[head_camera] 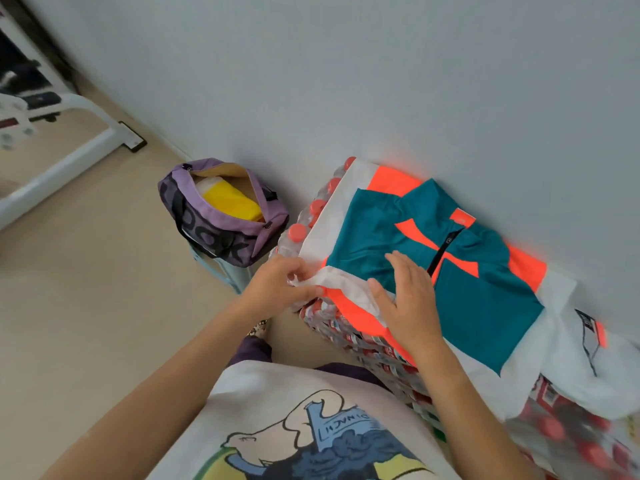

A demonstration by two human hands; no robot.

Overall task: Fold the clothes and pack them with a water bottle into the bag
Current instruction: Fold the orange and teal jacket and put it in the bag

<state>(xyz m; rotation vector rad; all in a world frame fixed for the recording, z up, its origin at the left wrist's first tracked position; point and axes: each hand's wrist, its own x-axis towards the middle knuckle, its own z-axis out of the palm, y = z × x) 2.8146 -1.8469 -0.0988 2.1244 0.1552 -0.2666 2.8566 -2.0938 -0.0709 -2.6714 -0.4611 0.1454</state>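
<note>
A teal, orange and white jacket (485, 292) lies spread on top of stacked packs of water bottles (349, 337) against the wall. My left hand (280, 285) pinches the white edge of the jacket at its near left corner. Flat on the teal and white cloth just right of it, my right hand (408, 299) presses with fingers straight. A purple duffel bag (221, 233) sits open on a small stool to the left, with a yellow item (232, 199) inside.
Red bottle caps (298, 232) show at the left edge of the bottle packs and at the lower right. A white metal frame (69, 147) stands on the beige floor at the far left. The grey wall runs close behind the packs.
</note>
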